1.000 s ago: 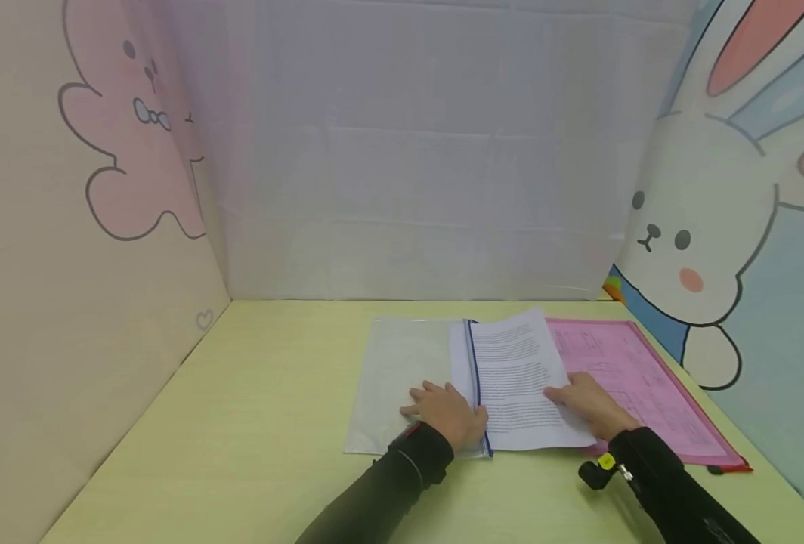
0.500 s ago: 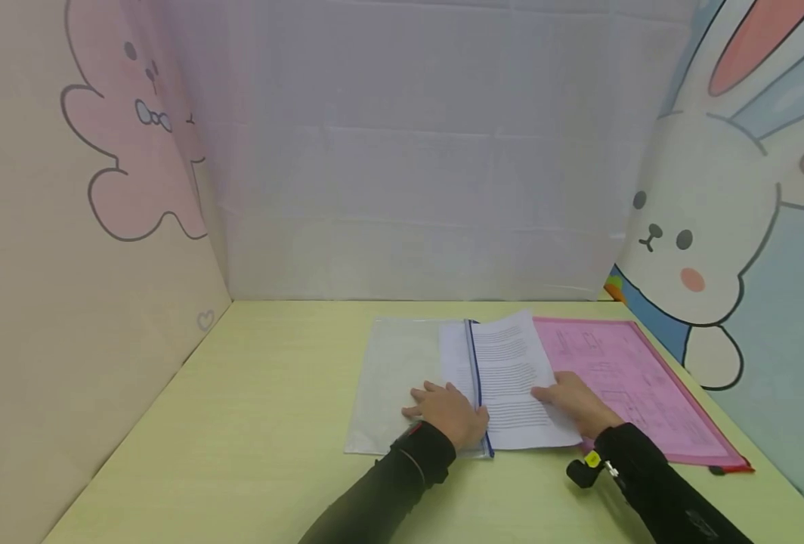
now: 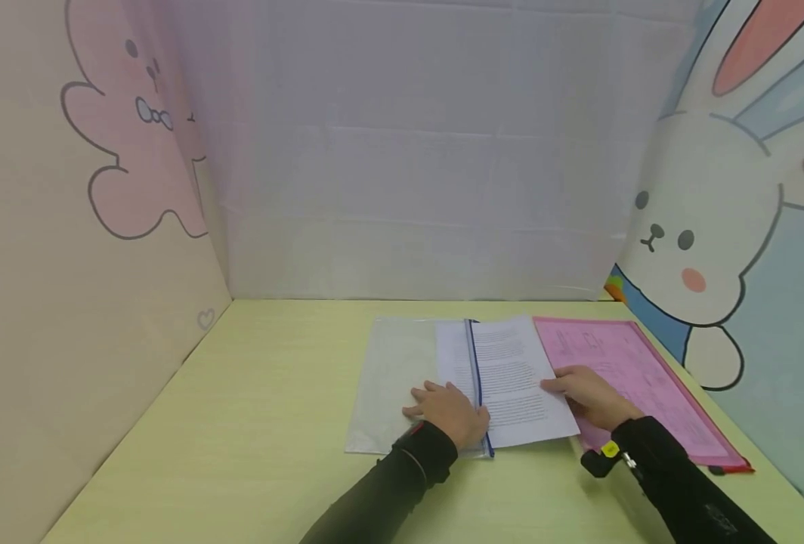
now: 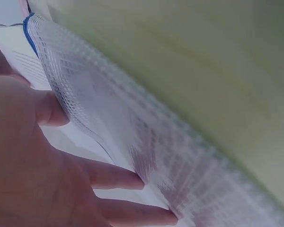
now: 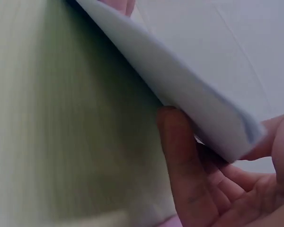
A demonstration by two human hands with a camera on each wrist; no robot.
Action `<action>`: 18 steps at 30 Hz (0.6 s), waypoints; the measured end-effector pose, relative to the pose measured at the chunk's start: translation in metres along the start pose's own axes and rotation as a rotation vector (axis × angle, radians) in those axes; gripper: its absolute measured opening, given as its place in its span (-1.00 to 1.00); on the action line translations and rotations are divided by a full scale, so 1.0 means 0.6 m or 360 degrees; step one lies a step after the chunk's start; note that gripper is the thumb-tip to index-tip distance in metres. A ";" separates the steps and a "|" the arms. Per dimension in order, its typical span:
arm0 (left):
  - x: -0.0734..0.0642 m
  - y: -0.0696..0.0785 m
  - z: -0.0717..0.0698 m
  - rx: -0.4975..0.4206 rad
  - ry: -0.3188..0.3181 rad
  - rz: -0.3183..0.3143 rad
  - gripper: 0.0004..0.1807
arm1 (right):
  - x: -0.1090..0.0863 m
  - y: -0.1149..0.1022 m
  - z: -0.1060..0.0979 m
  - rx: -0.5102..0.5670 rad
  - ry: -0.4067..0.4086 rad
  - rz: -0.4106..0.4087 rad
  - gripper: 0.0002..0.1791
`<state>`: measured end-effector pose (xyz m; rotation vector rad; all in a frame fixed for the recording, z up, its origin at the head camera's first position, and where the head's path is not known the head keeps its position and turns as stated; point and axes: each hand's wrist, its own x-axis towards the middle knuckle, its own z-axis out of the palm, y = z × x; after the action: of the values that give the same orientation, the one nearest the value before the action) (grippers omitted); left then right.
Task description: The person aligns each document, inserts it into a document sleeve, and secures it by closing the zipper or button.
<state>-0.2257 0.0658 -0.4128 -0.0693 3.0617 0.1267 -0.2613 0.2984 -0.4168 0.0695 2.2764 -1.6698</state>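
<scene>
A clear mesh zip pouch (image 3: 388, 363) with a blue zip edge lies on the table. Printed paper sheets (image 3: 511, 385) reach partly inside it, their left part showing through the pouch and the rest sticking out to the right. My left hand (image 3: 451, 414) rests spread on the pouch, its thumb beside the blue edge; the left wrist view shows the fingers (image 4: 118, 177) against the mesh. With thumb and fingers, my right hand (image 3: 591, 397) pinches the sheets' right edge. In the right wrist view the paper (image 5: 180, 80) is tilted up off the table.
A pink pouch (image 3: 620, 363) with papers inside lies at the right, close beside my right hand. The yellowish table (image 3: 252, 423) meets a cartoon-printed wall on either side and a white sheet (image 3: 415, 151) at the back.
The sheets have slid left, further into the clear pouch. My right hand moved left with them, then shifted slightly right along their edge. My left hand has stayed in place.
</scene>
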 end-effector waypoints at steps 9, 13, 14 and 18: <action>0.000 0.001 0.001 -0.0005 0.0008 -0.0008 -0.17 | -0.005 -0.003 -0.015 -0.0140 0.0020 0.0011 -0.44; 0.001 0.002 0.001 0.0000 -0.0002 -0.0017 -0.16 | -0.001 -0.001 -0.007 -0.0194 0.0066 0.0042 -0.43; 0.001 0.002 0.001 -0.0006 -0.0002 -0.0019 -0.16 | 0.000 0.000 -0.005 -0.0210 0.0069 0.0047 -0.40; 0.000 0.002 0.002 -0.0018 0.0011 -0.0015 -0.16 | 0.004 -0.005 0.007 -0.0277 0.0104 0.0083 -0.36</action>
<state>-0.2259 0.0673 -0.4141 -0.0853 3.0674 0.1435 -0.2635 0.2930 -0.4157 0.1442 2.4370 -1.4578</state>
